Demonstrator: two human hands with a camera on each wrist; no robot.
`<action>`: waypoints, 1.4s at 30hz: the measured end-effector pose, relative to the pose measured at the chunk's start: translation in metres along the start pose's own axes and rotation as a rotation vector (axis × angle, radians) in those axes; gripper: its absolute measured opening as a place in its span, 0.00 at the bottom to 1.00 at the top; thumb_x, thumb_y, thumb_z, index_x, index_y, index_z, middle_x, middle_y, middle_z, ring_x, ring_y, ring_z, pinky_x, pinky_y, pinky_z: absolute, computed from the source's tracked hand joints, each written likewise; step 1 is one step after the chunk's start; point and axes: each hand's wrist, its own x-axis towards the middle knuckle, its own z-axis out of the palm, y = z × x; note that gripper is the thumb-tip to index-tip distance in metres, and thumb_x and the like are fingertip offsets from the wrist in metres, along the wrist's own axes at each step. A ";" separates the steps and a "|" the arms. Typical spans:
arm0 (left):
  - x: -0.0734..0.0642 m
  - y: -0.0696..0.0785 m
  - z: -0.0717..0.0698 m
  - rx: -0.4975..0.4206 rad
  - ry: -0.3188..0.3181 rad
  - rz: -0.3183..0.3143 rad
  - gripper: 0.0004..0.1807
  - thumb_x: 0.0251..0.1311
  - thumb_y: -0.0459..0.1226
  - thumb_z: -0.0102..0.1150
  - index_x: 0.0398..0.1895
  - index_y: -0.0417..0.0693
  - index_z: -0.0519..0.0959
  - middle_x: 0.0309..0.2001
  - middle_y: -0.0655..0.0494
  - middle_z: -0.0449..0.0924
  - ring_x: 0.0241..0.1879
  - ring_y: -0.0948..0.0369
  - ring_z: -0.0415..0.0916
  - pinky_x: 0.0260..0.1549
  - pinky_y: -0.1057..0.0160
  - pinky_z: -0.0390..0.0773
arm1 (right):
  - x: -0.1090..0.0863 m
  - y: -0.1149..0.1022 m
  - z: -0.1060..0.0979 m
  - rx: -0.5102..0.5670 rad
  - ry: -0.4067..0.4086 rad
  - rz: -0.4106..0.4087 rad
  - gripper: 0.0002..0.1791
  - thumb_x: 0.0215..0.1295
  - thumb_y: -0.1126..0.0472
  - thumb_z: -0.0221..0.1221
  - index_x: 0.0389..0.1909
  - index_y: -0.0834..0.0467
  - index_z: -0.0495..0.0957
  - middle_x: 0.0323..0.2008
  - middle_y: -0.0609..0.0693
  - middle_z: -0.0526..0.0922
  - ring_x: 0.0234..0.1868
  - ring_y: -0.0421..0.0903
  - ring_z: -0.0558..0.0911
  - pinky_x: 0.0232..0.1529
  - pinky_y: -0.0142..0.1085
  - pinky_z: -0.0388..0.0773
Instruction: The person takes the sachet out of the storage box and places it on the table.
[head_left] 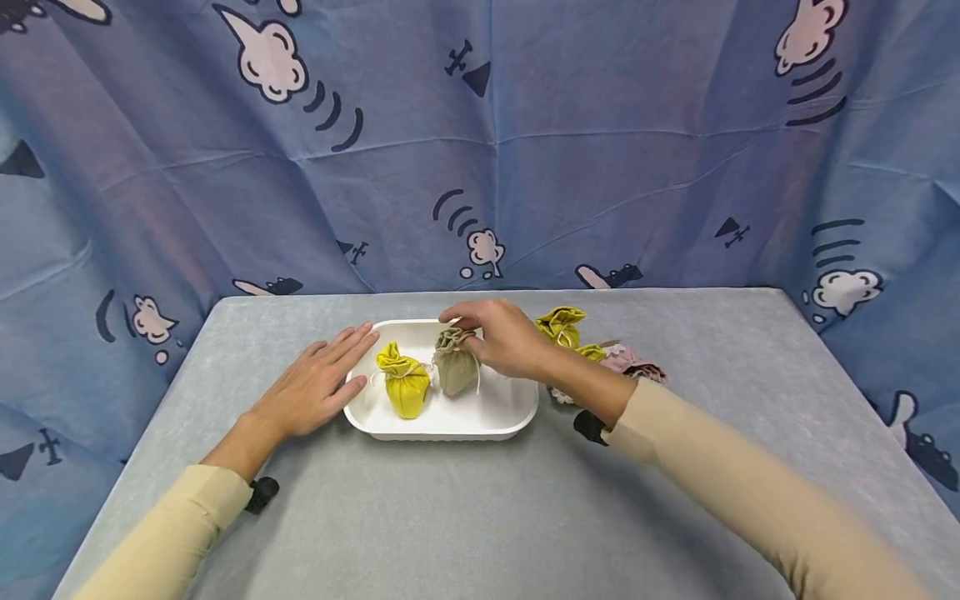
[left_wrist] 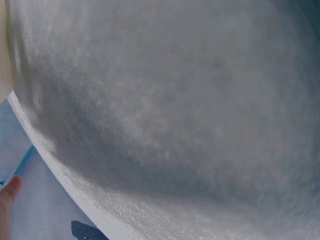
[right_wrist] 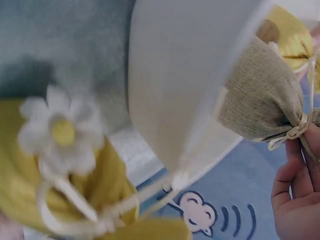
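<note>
A white tray [head_left: 504, 410] stands on the table with two small drawstring pouches in it. My right hand [head_left: 510, 337] pinches the gathered neck of the olive-grey pouch [head_left: 456, 372], which hangs upright over the tray's middle. In the right wrist view, that cloth pouch [right_wrist: 265, 92] shows a pale cord tied round its neck, right at my fingers. Left of it sits a yellow pouch [head_left: 407, 390], tied with a light string. My left hand [head_left: 318, 385] lies with straight fingers against the tray's left end. Only a fingertip [left_wrist: 12, 187] shows in the left wrist view.
Right of the tray, partly behind my right forearm, lie more pouches: a yellow one [head_left: 561, 325] and a pink one [head_left: 626, 360]. In the right wrist view, a yellow pouch bears a white flower [right_wrist: 62, 131]. A blue patterned curtain [head_left: 495, 150] hangs behind the table.
</note>
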 end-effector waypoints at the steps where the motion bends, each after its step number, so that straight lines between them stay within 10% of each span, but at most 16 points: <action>1: 0.000 0.000 0.000 0.000 -0.001 0.001 0.35 0.75 0.50 0.44 0.80 0.53 0.51 0.79 0.54 0.49 0.75 0.47 0.53 0.63 0.38 0.60 | -0.001 -0.002 -0.003 -0.008 0.003 -0.013 0.22 0.59 0.76 0.60 0.56 0.62 0.81 0.49 0.55 0.87 0.51 0.49 0.85 0.60 0.45 0.74; 22: 0.001 0.001 0.001 -0.002 0.012 0.005 0.34 0.75 0.50 0.44 0.80 0.52 0.52 0.79 0.53 0.50 0.74 0.47 0.54 0.63 0.38 0.61 | -0.026 -0.011 -0.065 -0.035 0.089 -0.076 0.24 0.58 0.78 0.63 0.55 0.60 0.82 0.43 0.52 0.89 0.39 0.46 0.86 0.33 0.38 0.74; 42: 0.001 0.002 0.000 -0.010 0.004 0.000 0.34 0.75 0.49 0.45 0.80 0.52 0.52 0.79 0.53 0.50 0.75 0.47 0.54 0.63 0.38 0.61 | -0.054 0.025 -0.116 -0.130 0.228 0.011 0.22 0.61 0.78 0.61 0.55 0.61 0.81 0.47 0.57 0.87 0.43 0.49 0.86 0.35 0.32 0.76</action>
